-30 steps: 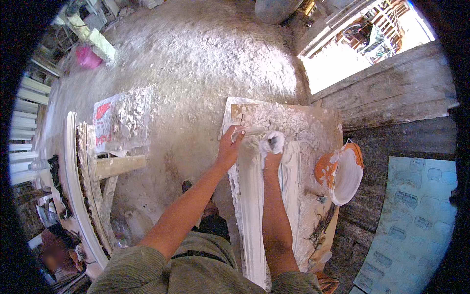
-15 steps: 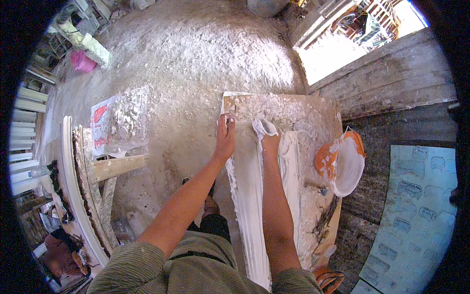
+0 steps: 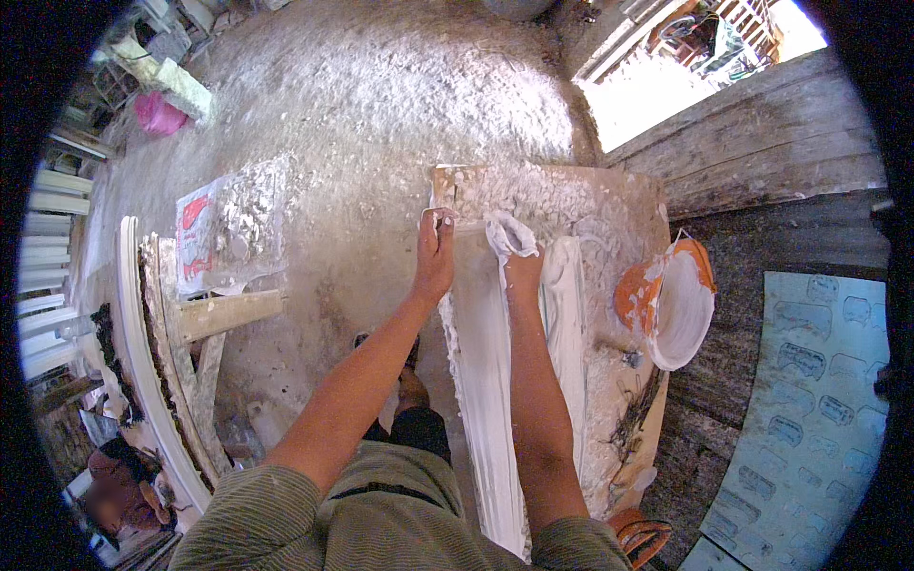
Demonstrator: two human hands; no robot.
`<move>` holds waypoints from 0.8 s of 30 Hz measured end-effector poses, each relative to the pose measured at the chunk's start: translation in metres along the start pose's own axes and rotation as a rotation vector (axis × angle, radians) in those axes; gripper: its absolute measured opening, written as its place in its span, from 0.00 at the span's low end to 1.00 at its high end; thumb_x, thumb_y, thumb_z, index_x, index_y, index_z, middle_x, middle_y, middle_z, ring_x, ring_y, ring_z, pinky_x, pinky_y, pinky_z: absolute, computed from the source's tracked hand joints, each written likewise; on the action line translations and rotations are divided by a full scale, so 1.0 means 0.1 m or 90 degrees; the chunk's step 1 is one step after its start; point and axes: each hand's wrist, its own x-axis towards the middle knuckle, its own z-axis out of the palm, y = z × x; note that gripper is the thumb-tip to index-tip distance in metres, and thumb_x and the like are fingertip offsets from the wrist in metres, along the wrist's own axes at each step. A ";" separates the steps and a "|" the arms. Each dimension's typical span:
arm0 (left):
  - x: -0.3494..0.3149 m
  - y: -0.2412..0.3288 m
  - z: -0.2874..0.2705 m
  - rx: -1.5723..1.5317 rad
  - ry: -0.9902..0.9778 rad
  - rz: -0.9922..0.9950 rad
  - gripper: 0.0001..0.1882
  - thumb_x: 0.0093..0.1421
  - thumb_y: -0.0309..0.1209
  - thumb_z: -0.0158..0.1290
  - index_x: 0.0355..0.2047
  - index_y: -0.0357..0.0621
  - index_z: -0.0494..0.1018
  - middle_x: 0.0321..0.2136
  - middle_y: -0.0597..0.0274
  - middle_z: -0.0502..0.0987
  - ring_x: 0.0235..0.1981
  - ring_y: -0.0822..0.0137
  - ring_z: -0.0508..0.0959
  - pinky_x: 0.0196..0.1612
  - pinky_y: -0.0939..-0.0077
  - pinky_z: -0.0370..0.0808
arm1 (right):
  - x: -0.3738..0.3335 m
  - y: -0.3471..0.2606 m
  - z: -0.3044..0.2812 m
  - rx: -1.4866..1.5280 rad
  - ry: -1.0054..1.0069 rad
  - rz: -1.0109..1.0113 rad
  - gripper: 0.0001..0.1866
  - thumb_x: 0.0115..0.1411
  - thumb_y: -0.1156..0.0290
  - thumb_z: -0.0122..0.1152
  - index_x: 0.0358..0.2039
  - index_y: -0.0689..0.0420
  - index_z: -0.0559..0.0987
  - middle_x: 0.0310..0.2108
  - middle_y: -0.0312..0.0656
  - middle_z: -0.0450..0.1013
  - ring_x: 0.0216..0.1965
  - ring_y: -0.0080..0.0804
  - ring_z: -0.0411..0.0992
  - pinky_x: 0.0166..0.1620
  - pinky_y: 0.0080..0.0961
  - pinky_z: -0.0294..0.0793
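A long, pale plaster moulding (image 3: 484,381) runs away from me along a low work board (image 3: 562,195), its surface smeared with wet white plaster. My left hand (image 3: 435,249) is at the far left corner of the moulding, fingers bent and closed, white on the tips. What they grip there is hidden. Just right of it, my right hand (image 3: 520,259) is curled over the moulding's far part, thickly coated in white. A white, plaster-covered, rim-like shape (image 3: 508,231) shows at its fingers; its kind cannot be made out. A second white strip (image 3: 564,305) lies alongside my right forearm.
An orange bucket (image 3: 636,297) with a white-crusted inside tilts at the board's right. Pale mouldings (image 3: 133,314) rest on a wooden stand (image 3: 228,314) at left. A printed sack (image 3: 195,247) lies on the floor, a pink bag (image 3: 159,114) farther back. Another person (image 3: 124,490) is at lower left.
The view has tilted slightly, so the board and bucket sit a little higher in the picture. Both hands stay at the moulding's far end with nearly the same grip.
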 end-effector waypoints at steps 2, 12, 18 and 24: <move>-0.05 0.01 -0.01 0.008 0.008 0.007 0.13 0.66 0.36 0.37 0.39 0.38 0.63 0.34 0.51 0.68 0.40 0.57 0.68 0.46 0.66 0.63 | -0.01 0.06 -0.04 0.014 -0.020 -0.033 0.14 0.53 0.80 0.60 0.41 0.66 0.76 0.39 0.43 0.75 0.39 0.27 0.74 0.43 0.21 0.74; -0.58 0.05 -0.04 0.002 -0.002 -0.016 0.12 0.65 0.36 0.39 0.39 0.39 0.64 0.34 0.51 0.68 0.39 0.57 0.68 0.46 0.65 0.63 | -0.43 0.12 -0.30 -0.105 0.011 -0.048 0.14 0.53 0.78 0.60 0.42 0.65 0.76 0.38 0.41 0.75 0.37 0.25 0.74 0.42 0.19 0.74; -1.14 0.05 -0.07 0.016 -0.026 -0.051 0.13 0.66 0.37 0.38 0.40 0.39 0.63 0.36 0.51 0.67 0.40 0.56 0.67 0.48 0.65 0.62 | -0.95 0.12 -0.53 0.008 0.005 -0.015 0.15 0.53 0.80 0.58 0.44 0.65 0.76 0.39 0.41 0.75 0.39 0.26 0.73 0.45 0.19 0.73; -1.95 0.06 -0.11 0.004 -0.053 -0.061 0.14 0.67 0.38 0.36 0.41 0.39 0.62 0.37 0.49 0.65 0.42 0.55 0.66 0.50 0.65 0.60 | -1.70 0.19 -0.89 0.043 0.008 -0.035 0.15 0.54 0.81 0.57 0.44 0.66 0.75 0.41 0.43 0.74 0.41 0.26 0.73 0.46 0.19 0.73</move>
